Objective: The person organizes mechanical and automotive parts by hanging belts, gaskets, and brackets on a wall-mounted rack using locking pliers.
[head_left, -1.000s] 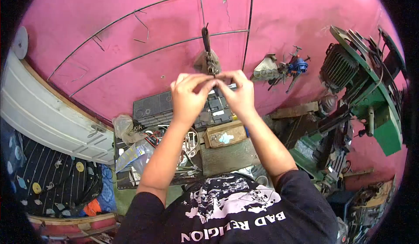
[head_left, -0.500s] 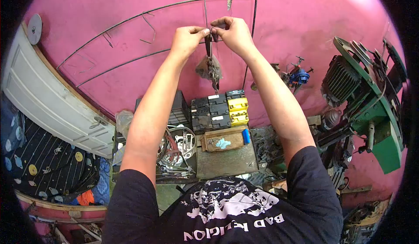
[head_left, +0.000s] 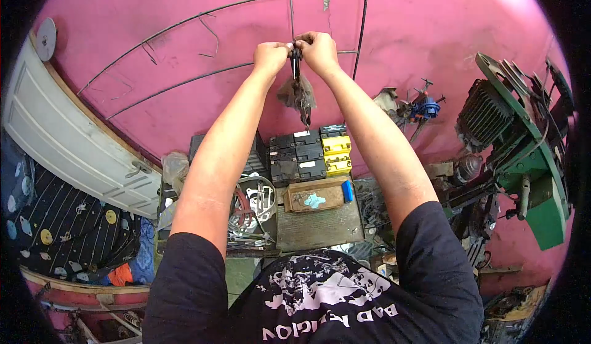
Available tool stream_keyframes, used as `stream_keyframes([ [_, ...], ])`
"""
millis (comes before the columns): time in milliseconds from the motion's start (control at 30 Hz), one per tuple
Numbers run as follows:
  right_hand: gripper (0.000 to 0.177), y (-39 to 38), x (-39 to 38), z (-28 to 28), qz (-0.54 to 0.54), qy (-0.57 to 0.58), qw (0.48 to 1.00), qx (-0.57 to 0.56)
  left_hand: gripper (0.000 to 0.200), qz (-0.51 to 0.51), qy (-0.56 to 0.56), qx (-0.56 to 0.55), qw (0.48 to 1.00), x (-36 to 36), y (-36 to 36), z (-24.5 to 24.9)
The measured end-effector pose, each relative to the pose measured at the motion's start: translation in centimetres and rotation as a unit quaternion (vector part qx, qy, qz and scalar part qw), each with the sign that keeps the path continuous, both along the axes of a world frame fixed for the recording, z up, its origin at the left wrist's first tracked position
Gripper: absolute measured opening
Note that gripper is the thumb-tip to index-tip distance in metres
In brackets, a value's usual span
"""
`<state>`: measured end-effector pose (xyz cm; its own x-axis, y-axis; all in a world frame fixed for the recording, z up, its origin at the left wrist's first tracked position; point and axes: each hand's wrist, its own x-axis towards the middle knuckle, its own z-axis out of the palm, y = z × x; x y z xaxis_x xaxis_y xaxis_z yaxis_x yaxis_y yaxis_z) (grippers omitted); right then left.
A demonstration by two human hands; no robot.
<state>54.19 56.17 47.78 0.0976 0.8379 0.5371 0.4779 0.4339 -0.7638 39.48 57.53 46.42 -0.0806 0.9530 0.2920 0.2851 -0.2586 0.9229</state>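
Note:
A bundle of dark, thin pieces (head_left: 296,67) hangs before the pink wall, below a metal rod frame (head_left: 246,4). A crumpled, cloudy plastic bag (head_left: 287,93) hangs in its lower part, among dark parts too small to name. My left hand (head_left: 271,56) is closed at the bundle's top, thumb and fingertips pinching. Close against it from the right, my right hand (head_left: 319,52) pinches the same top end. Between the two sets of fingertips, the exact pieces each hand grips are partly hidden.
Below stand stacked black and yellow batteries (head_left: 335,153), a wooden tray (head_left: 317,187) with a blue block (head_left: 348,191), and a round container of tools (head_left: 252,212). A green machine (head_left: 535,178) stands right; a white door (head_left: 80,135) is left.
Both hands have come down slightly and drawn closer together. The short dark piece at the right fingers, apart from the bundle before, now appears against the bundle's top.

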Motion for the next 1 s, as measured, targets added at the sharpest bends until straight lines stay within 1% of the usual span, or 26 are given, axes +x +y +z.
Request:
stream_keyframes([
  [100, 0.018, 1.1, -0.3, -0.8, -0.020, -0.007, 1.000, 0.001, 0.029, 0.035, 0.026, 0.007, 0.999, 0.0, 1.0, -0.9],
  [167, 0.019, 1.5, -0.4, -1.5, -0.023, -0.001, 1.000, 0.013, 0.029, 0.063, 0.048, 0.043, 0.996, -0.1, 1.0, -1.5],
  [200, 0.022, 1.0, -0.4, -1.6, -0.058, -0.057, 0.995, 0.065, 0.029, 0.068, 0.045, 0.036, 0.996, -0.3, 0.2, -1.7],
  [267, 0.021, -0.5, -0.7, -2.3, -0.052, 0.000, 0.992, 0.116, 0.033, 0.070, 0.102, 0.031, 0.992, -1.0, -1.9, -2.0],
  [300, 0.022, -0.7, -0.8, -3.2, -0.093, -0.029, 0.989, 0.112, 0.034, 0.104, 0.183, 0.045, 0.976, -1.4, -3.3, -2.6],
  [333, 0.022, -1.6, -1.0, -4.2, -0.089, -0.029, 0.990, 0.109, 0.034, 0.093, 0.128, 0.107, 0.982, -2.1, -4.1, -5.1],
  [367, 0.023, -3.0, -1.3, -5.4, -0.131, -0.020, 0.978, 0.163, 0.035, 0.070, 0.141, 0.099, 0.982, -3.4, -4.7, -8.0],
  [400, 0.024, -4.9, -1.6, -7.0, -0.173, -0.013, 0.962, 0.213, 0.034, 0.056, 0.124, 0.089, 0.987, -4.5, -6.8, -10.6],
  [433, 0.024, -6.6, -2.0, -9.2, -0.177, 0.008, 0.962, 0.209, 0.033, 0.058, 0.122, 0.076, 0.988, -5.3, -9.7, -12.5],
  [467, 0.024, -8.4, -2.5, -11.9, -0.182, 0.030, 0.961, 0.207, 0.031, 0.073, 0.119, 0.044, 0.989, -6.5, -12.0, -15.7],
  [500, 0.023, -10.7, -3.6, -14.5, -0.183, 0.018, 0.965, 0.189, 0.025, 0.115, 0.140, 0.065, 0.981, -7.5, -14.9, -18.5],
  [533, 0.022, -13.0, -4.9, -17.9, -0.182, 0.006, 0.969, 0.168, 0.025, 0.108, 0.110, 0.014, 0.988, -8.9, -17.5, -22.2],
  [567, 0.021, -14.6, -6.0, -23.3, -0.149, 0.001, 0.981, 0.120, 0.025, 0.141, 0.194, -0.025, 0.971, -10.5, -20.2, -26.5],
  [600, 0.021, -17.9, -7.1, -25.6, -0.060, -0.012, 0.993, 0.101, 0.025, 0.170, 0.277, -0.066, 0.943, -11.7, -23.5, -29.7],
  [633, 0.022, -20.7, -8.0, -29.6, 0.024, -0.047, 0.998, -0.023, 0.027, 0.165, 0.323, -0.110, 0.925, -12.3, -27.0, -30.9],
  [667, 0.022, -23.0, -9.1, -33.8, 0.111, -0.031, 0.992, -0.044, 0.030, 0.159, 0.369, -0.153, 0.903, -12.9, -30.2, -31.8],
  [700, 0.022, -25.8, -9.3, -37.2, 0.199, -0.101, 0.963, -0.152, 0.037, 0.156, 0.389, -0.151, 0.895, -14.0, -33.0, -33.4],
  [733, 0.024, -28.3, -9.9, -37.2, 0.260, -0.198, 0.922, -0.208, 0.045, 0.155, 0.409, -0.148, 0.887, -15.1, -35.4, -34.8],
  [767, 0.026, -30.0, -10.7, -38.0, 0.293, -0.211, 0.903, -0.232, 0.061, 0.158, 0.430, -0.159, 0.874, -16.2, -37.5, -35.0],
  [800, 0.028, -31.3, -11.8, -38.3, 0.325, -0.224, 0.882, -0.257, 0.067, 0.177, 0.450, -0.182, 0.857, -17.4, -39.0, -35.0],
  [867, 0.027, -31.5, -13.9, -38.8, 0.326, -0.259, 0.874, -0.250, 0.069, 0.190, 0.445, -0.204, 0.851, -20.1, -40.6, -35.2],
  [900, 0.027, -30.9, -15.4, -38.2, 0.306, -0.283, 0.866, -0.276, 0.067, 0.190, 0.453, -0.193, 0.849, -21.3, -40.8, -34.9],
  [933, 0.027, -30.3, -16.9, -37.1, 0.277, -0.283, 0.883, -0.253, 0.067, 0.191, 0.452, -0.198, 0.849, -22.6, -40.9, -34.8],
  [1000, 0.030, -29.5, -19.8, -35.1, 0.259, -0.206, 0.907, -0.262, 0.063, 0.173, 0.476, -0.211, 0.836, -25.1, -40.7, -34.4],
])
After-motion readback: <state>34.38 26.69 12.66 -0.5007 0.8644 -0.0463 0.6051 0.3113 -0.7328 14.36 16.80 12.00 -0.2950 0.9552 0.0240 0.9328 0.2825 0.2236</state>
